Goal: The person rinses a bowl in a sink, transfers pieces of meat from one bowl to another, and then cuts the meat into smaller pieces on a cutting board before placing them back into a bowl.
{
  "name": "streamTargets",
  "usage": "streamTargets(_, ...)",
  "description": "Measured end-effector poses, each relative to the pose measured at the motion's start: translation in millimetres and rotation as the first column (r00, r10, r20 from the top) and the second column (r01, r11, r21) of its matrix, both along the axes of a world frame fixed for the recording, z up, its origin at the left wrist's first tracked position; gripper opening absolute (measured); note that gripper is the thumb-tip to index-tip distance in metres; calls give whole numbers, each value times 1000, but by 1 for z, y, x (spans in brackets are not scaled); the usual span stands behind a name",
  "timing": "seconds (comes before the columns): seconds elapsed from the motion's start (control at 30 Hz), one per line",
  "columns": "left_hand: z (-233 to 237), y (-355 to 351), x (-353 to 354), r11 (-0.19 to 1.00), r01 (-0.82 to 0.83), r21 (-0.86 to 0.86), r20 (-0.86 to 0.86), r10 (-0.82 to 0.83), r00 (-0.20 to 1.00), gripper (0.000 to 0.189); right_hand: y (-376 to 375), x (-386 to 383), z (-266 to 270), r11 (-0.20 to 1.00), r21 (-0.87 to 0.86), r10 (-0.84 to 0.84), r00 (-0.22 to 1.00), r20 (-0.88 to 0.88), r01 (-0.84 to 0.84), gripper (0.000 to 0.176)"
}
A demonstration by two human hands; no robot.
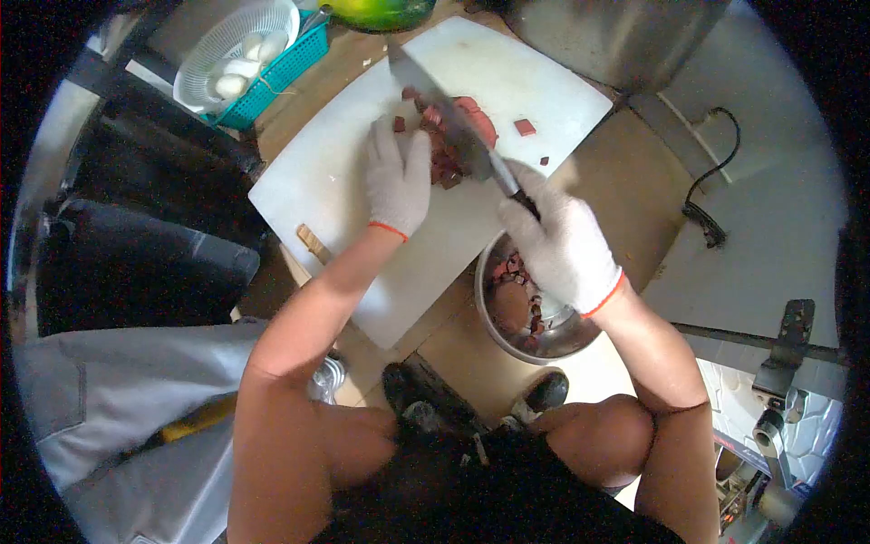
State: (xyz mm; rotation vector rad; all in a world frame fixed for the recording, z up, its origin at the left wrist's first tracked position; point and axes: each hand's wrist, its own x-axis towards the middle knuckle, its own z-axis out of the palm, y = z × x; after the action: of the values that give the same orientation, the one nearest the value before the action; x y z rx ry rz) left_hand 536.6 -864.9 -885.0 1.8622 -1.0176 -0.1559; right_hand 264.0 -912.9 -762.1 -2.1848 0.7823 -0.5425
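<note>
My right hand [564, 243], in a white knit glove with an orange cuff, is closed round the dark handle of a kitchen knife [450, 111]. Its broad blade slants up and left across dark red pieces of meat [444, 168], hiding part of them. Just left of the pile, my left hand [399, 181], gloved the same way, rests on the white cutting board [331, 181] with fingers stretched and thumb apart. A larger red chunk [478, 122] lies beyond the blade. One loose cube [525, 128] sits farther right on the board.
Below my right hand, a metal bowl [483, 304] holds red cubes. A teal basket [281, 86] with a white colander [192, 77] of pale round items stands at upper left, beside a green-yellow fruit or vegetable [381, 11]. A black cable [729, 150] hangs at right.
</note>
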Motion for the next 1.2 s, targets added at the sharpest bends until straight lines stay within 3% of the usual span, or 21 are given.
streamTargets(0.03, 0, -2, -6, 1000, 6, -2, -1, -6, 1000, 97, -6, -2, 1, 999, -8, -44, 991, 130, 45, 40)
streamTargets(0.1, -11, 0, -13, 986, 111, 123, 380, -151, 913, 122, -31, -12, 5, 926, 377, -77, 982, 170, 7, 43)
streamTargets(0.13, -16, 0, -13, 975, 124, 182, 435, -193, 879, 140, -42, -19, 8, 839, 543, -141, 977, 158, 33, 40)
streamTargets(0.17, -8, 3, -14, 976, 122, 179, 438, -190, 878, 140, -52, -28, 6, 735, 677, -203, 965, 164, 39, 39)
streamTargets(0.23, 18, 7, -21, 884, -67, 463, 592, -252, 765, 139, -75, -43, -32, 679, 731, -297, 935, 192, 65, 28)
streamTargets(0.37, 30, -17, 6, 840, -143, 523, 568, -219, 794, 136, -89, -70, -71, 448, 894, -349, 914, 206, -31, 33)
streamTargets(0.4, 29, -26, 17, 883, 45, 467, 510, -311, 802, 133, -92, -72, -78, 374, 926, -356, 913, 201, -58, 43)
streamTargets(0.43, 26, -32, 22, 890, 231, 392, 459, -407, 790, 131, -93, -71, -83, 372, 927, -361, 911, 202, -58, 43)
streamTargets(0.53, 30, -48, 1, 920, 291, 261, 390, -377, 840, 119, -81, -50, -82, 331, 939, -257, 949, 184, -92, 43)
streamTargets(0.57, 32, -53, -5, 920, 293, 260, 392, -378, 839, 119, -82, -46, -89, 266, 957, -253, 949, 188, -119, 35)
streamTargets(0.63, 32, -66, -16, 964, 234, 125, 180, -254, 950, 99, -75, -39, -91, 228, 962, -216, 956, 198, -148, 35)
streamTargets(0.7, 18, -71, -18, 977, 205, 61, 221, -214, 952, 90, -64, -35, -94, 204, 971, -181, 970, 160, -122, 36)
streamTargets(0.77, 8, -76, -23, 983, 182, 7, 256, -178, 950, 82, -45, -33, -85, 239, 951, -154, 959, 236, -195, 33)
streamTargets(0.83, 2, -76, -31, 967, 195, -167, 305, -137, 942, 74, -39, -40, -92, 232, 947, -175, 948, 265, -222, 30)
streamTargets(0.9, 6, -79, -51, 953, 223, -206, 283, -160, 946, 72, -35, -60, -85, 408, 889, -121, 953, 279, -208, 28)
streamTargets(0.97, 20, -77, -86, 931, 208, -300, 280, -122, 952, 72, -34, -88, -70, 519, 841, -110, 963, 245, -154, 25)
streamTargets(1.03, 21, -87, -115, 879, 274, -390, 400, -106, 910, 70, -30, -122, -57, 560, 822, -140, 965, 221, -107, 34)
streamTargets(1.07, 18, -94, -131, 855, 316, -411, 456, -108, 883, 83, -25, -138, -56, 603, 796, -190, 960, 205, -50, 37)
streamTargets(1.1, 43, -80, -168, 838, 309, -450, 407, -116, 906, 77, -17, -155, -54, 647, 763, -236, 951, 198, 2, 41)
streamTargets(1.17, 32, -93, -199, 757, 398, -519, 447, -157, 881, 79, -18, -193, -63, 699, 710, -242, 963, 117, 89, 47)
streamTargets(1.2, 12, -100, -221, 760, 334, -558, 367, -135, 920, 85, -14, -208, -70, 685, 718, -288, 951, 109, 125, 48)
